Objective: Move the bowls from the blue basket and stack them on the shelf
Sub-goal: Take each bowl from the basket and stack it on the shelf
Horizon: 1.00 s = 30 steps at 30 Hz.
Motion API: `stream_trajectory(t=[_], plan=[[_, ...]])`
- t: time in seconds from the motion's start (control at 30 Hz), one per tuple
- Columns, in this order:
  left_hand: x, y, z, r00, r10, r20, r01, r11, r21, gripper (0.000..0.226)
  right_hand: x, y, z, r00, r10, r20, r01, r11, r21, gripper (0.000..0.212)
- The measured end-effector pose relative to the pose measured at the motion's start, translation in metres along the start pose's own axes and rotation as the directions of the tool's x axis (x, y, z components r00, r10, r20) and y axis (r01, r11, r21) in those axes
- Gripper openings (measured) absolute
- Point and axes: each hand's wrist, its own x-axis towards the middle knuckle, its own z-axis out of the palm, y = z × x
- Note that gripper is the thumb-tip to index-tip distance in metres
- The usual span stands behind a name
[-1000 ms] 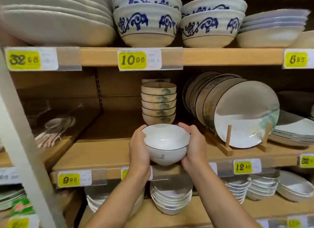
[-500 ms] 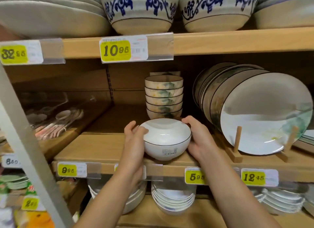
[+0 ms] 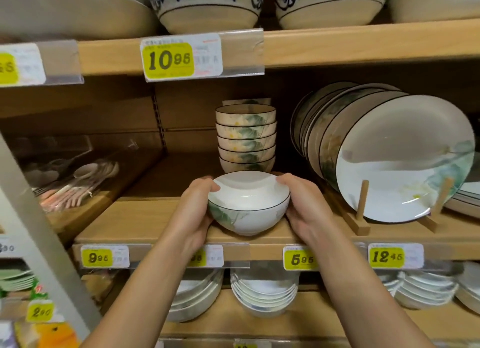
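Observation:
A white bowl point(image 3: 248, 207) with a thin dark rim and a green leaf print sits on the front part of the middle wooden shelf point(image 3: 135, 218). My left hand point(image 3: 193, 212) grips its left side and my right hand point(image 3: 301, 205) grips its right side, fingers curled over the rim. Directly behind it stands a stack of several matching bowls point(image 3: 246, 140). The blue basket is out of view.
Large dark-rimmed plates point(image 3: 389, 160) lean in a wooden rack point(image 3: 359, 218) right of the bowl. Packaged spoons point(image 3: 78, 181) lie at the left. Blue-patterned bowls point(image 3: 207, 7) fill the shelf above, white dishes point(image 3: 262, 295) the shelf below. A grey upright post point(image 3: 39, 231) crosses the left.
Both hands carried the bowl forward and set it down on the shelf in front of the stack. The bowl has turned, so its green print now faces me.

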Motion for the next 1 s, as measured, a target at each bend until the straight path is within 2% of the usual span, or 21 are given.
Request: stream_trajectory(t=[0.1,0.17,0.23,0.33,0.4,0.5,0.6,0.63,0.77,0.9,1.0], plan=[[0.003,0.005,0.000,0.998,-0.034,0.049,0.036,0.999,-0.029,0.034,-0.015,0.015,-0.001,0.996,-0.087,0.027,0.088,0.995,-0.037,0.036],[0.001,-0.001,0.000,0.997,-0.005,0.073,0.009,0.998,-0.055,0.032,-0.020,0.021,0.004,0.990,-0.115,0.079,0.122,0.988,-0.093,0.042],[-0.002,-0.008,-0.001,0.998,0.040,0.057,-0.038,0.998,-0.043,0.034,-0.014,0.014,0.010,0.995,-0.079,0.056,0.081,0.996,-0.045,0.036],[-0.005,-0.012,-0.005,0.997,0.036,0.068,-0.034,0.999,-0.031,0.038,-0.004,0.000,0.010,0.999,0.043,-0.010,-0.042,0.996,0.077,0.027],[-0.001,-0.010,-0.005,0.997,0.031,0.068,-0.029,0.999,-0.023,0.038,-0.002,0.000,0.004,0.999,0.032,-0.015,-0.031,0.998,0.050,0.021],[0.005,-0.001,-0.003,0.998,0.011,0.065,-0.010,1.000,-0.008,0.035,-0.009,0.010,0.000,0.998,-0.060,0.019,0.059,0.998,0.019,0.019],[0.003,-0.003,0.000,0.992,-0.002,0.127,0.005,1.000,-0.025,0.037,-0.011,0.016,0.005,0.993,-0.120,0.017,0.121,0.992,-0.022,0.040],[0.002,-0.006,0.000,0.992,0.010,0.128,-0.007,1.000,-0.027,0.038,-0.009,0.016,0.007,0.994,-0.112,0.016,0.112,0.993,-0.020,0.041],[-0.002,-0.014,-0.004,0.993,0.045,0.107,-0.045,0.999,0.000,0.037,-0.007,0.005,0.006,1.000,-0.007,0.021,0.006,0.999,0.033,0.022],[0.000,-0.007,-0.004,0.995,0.043,0.095,-0.043,0.999,0.002,0.037,-0.007,0.015,-0.004,0.993,-0.104,0.058,0.102,0.994,0.035,0.024],[-0.002,-0.006,-0.001,0.991,0.061,0.118,-0.065,0.997,0.029,0.031,-0.011,0.023,-0.005,0.975,-0.190,0.113,0.197,0.978,-0.061,0.028]])
